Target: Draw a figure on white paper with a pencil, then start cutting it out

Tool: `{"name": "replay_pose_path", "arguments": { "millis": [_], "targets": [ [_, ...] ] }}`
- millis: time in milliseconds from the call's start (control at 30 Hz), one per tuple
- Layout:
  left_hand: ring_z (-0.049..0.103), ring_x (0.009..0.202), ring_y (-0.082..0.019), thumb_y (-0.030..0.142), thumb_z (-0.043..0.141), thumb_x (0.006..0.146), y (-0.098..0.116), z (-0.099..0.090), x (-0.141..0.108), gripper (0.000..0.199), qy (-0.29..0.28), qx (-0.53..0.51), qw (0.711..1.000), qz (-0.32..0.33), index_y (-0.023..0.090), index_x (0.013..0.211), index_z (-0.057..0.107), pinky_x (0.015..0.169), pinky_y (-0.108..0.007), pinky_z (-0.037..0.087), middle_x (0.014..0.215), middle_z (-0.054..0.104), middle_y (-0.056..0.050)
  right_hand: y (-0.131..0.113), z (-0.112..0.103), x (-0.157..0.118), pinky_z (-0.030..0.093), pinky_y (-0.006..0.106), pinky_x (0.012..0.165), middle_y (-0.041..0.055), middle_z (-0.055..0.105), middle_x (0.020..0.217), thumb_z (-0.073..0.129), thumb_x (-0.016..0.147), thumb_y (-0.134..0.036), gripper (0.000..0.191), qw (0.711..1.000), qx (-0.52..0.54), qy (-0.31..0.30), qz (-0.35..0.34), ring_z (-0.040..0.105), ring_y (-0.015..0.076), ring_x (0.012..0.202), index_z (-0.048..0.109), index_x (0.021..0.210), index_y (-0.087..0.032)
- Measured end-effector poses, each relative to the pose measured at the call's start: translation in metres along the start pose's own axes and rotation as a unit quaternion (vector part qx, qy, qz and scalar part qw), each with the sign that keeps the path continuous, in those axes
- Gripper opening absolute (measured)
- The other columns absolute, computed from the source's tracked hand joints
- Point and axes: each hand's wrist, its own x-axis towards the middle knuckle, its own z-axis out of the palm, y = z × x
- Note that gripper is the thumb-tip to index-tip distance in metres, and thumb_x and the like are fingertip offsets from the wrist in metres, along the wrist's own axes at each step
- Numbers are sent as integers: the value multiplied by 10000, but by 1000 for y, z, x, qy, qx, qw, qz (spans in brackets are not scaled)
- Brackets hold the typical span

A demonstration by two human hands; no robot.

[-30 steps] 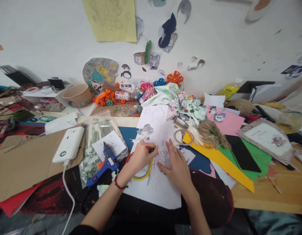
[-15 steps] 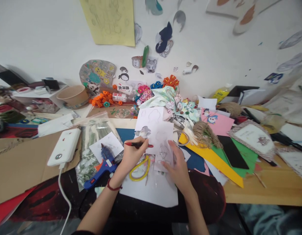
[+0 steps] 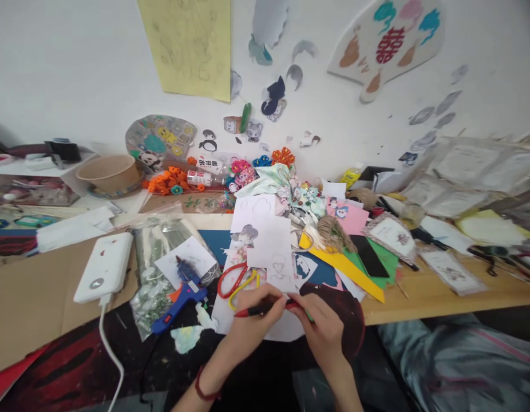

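Observation:
My left hand (image 3: 256,312), with a dark red band at its wrist, grips a red and black pen (image 3: 258,309) lying nearly level. My right hand (image 3: 320,320) pinches the pen's right end, so both hands meet on it low over the papers. Just beyond them is a white sheet with a pencil-drawn figure (image 3: 279,266); another sheet (image 3: 254,209) with faint outlines lies behind it. Near my left hand are red scissor handles (image 3: 231,280) and a yellow loop handle (image 3: 244,289). A small grey-shaded cutout (image 3: 245,233) rests on the sheets.
On the left are a blue glue gun (image 3: 185,294), a plastic bag of craft pieces (image 3: 151,257) and a white power bank (image 3: 105,266) with its cable. Yellow card (image 3: 342,269), a black phone (image 3: 369,256) and twine (image 3: 336,232) lie on the right. A person's grey clothing (image 3: 458,360) shows at lower right.
My left hand has moved right and toward me with the pen. My right hand has left the drawing and come to the pen's end. The red scissor handles are uncovered; the view has turned right.

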Motion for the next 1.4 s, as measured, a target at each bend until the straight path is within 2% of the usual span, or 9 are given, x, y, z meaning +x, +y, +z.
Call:
{"name": "replay_pose_path", "arguments": {
  "millis": [233, 600, 767, 867, 933, 1033, 1167, 1233, 1400],
  "targets": [
    [380, 370, -71, 642, 644, 814, -18, 30, -43, 477, -85, -130, 981, -116, 177, 709, 613, 398, -217, 285, 468, 532, 20, -18, -26, -60, 449, 226, 463, -26, 653, 552, 653, 874, -346, 219, 960, 128, -110, 223, 595, 135, 445, 672, 707, -207],
    [445, 401, -95, 638, 709, 735, -26, 96, -101, 476, -148, -178, 966, -117, 182, 656, 602, 430, -245, 349, 497, 551, -5, 2, -81, -153, 436, 268, 434, 11, 589, 418, 687, 779, -719, 564, 900, 238, -151, 331, 556, 162, 361, 587, 563, -207],
    [522, 495, -108, 468, 712, 781, -17, 84, -97, 326, -152, -140, 976, -70, 149, 715, 693, 491, -235, 386, 576, 625, -27, -8, -92, -130, 538, 297, 541, 65, 694, 535, 716, 815, -648, 495, 921, 230, -131, 287, 681, 209, 508, 730, 634, -188],
    [550, 598, -99, 310, 699, 807, -15, 74, -91, 179, -119, -88, 988, -35, 140, 760, 732, 574, -219, 398, 666, 681, -31, -18, -88, -104, 592, 372, 864, 132, 794, 1018, 770, 825, -508, 328, 950, 149, -98, 255, 752, 282, 970, 825, 974, -221],
    [569, 638, -97, 248, 698, 817, -16, 70, -86, 121, -106, -52, 993, -19, 137, 777, 728, 613, -211, 418, 714, 708, -27, -25, -78, -91, 507, 438, 1058, 128, 714, 1292, 838, 766, -453, 506, 961, 125, -114, 219, 655, 319, 1223, 755, 1231, -271],
    [604, 659, -99, 232, 726, 835, -17, 66, -75, 110, -99, 13, 995, -2, 134, 793, 697, 618, -193, 454, 729, 716, -13, -28, -54, -80, 577, 427, 935, 104, 786, 1106, 837, 764, -467, 388, 957, 133, -138, 219, 733, 313, 1025, 810, 1106, -285],
    [662, 664, -121, 336, 832, 775, -20, 49, -53, 290, -102, 141, 984, 38, 168, 968, 695, 601, -203, 520, 757, 729, 24, -14, -27, -79, 580, 327, 576, 91, 784, 788, 748, 823, -536, 402, 947, 166, -17, 275, 698, 227, 615, 824, 1020, -195],
    [719, 901, -192, 325, 818, 796, -25, 35, -36, 397, -64, 230, 969, 63, 176, 1136, 678, 821, -312, 581, 988, 766, -35, -4, -21, -77, 492, 264, 451, 51, 725, 664, 702, 864, -537, 427, 932, 197, 47, 300, 601, 165, 480, 790, 1025, -151],
    [473, 1420, -352, 270, 585, 976, -50, 4, 11, 390, 8, 422, 900, 111, 108, 1329, 611, 1186, -593, 342, 1452, 576, -173, 16, -10, -42, 587, 349, 777, 95, 782, 919, 585, 951, -546, 370, 928, 197, 127, 289, 726, 217, 801, 677, 956, -188]
  ]
}}
